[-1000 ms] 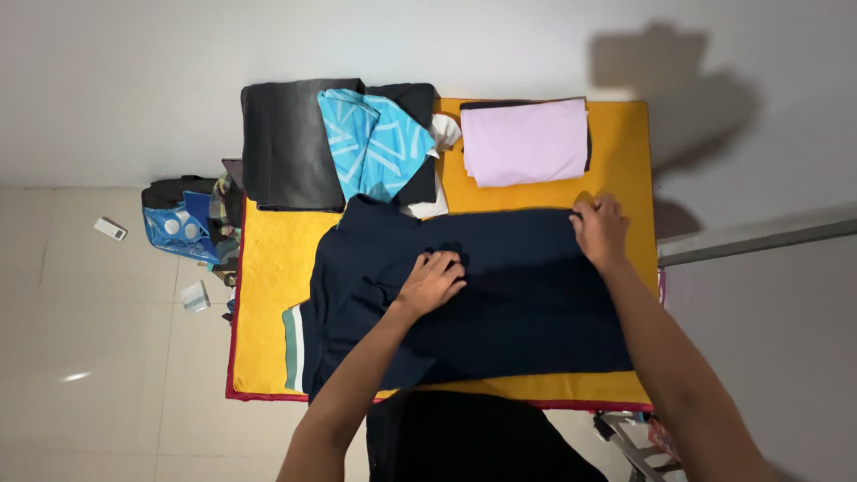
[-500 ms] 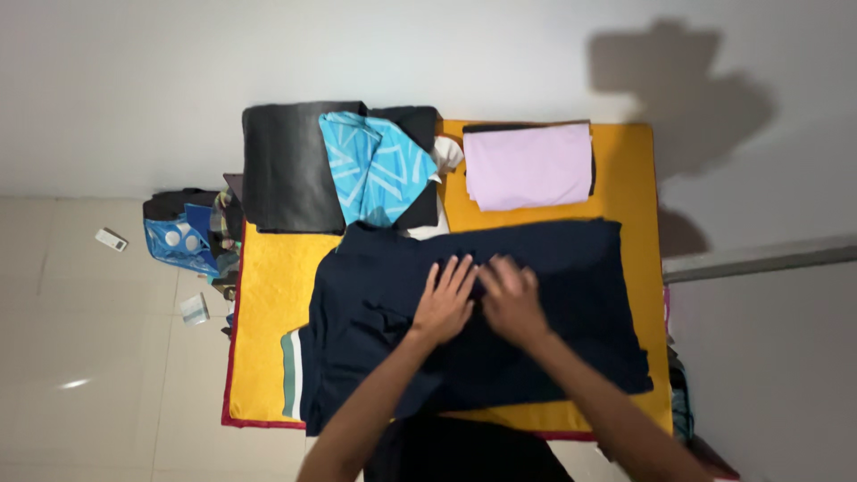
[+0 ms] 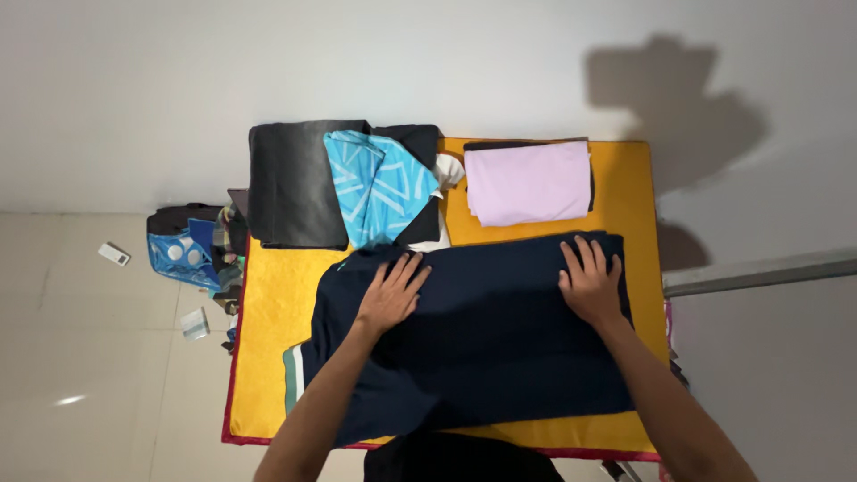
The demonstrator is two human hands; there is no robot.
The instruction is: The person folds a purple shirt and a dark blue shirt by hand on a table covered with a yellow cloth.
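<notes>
while both palms lie flat on it, the dark navy garment covers the middle of the yellow-topped table, running from about 9 to 3 o'clock of the tabletop. left hand sits on the garment's upper left part, fingers spread and extended toward 1 o'clock, nothing pinched. right hand is on the upper right part, near the cloth's top edge, fingers slightly fanned toward 12, pressing flat, no grip visible. hands are well apart.

at 12 o'clock of the right hand: folded lilac cloth, with a dark layer under it showing only as a thin edge. at 12 o'clock of the left hand: turquoise patterned cloth, draped partly over a dark grey folded stack and a black item; a white piece peeks out between them, kind not readable. a striped grey-green edge sticks out from under the garment at 8 o'clock, rest hidden.

off the table at 9 o'clock: blue bag in a dim pile of stuff, contents hard to make out, plus two small pale objects on the floor tiles, too small to identify. both forearms are cut off by the bottom frame edge. table's near edge is partly hidden by the person's dark clothing at 6 o'clock. garment's underside folds not visible.
</notes>
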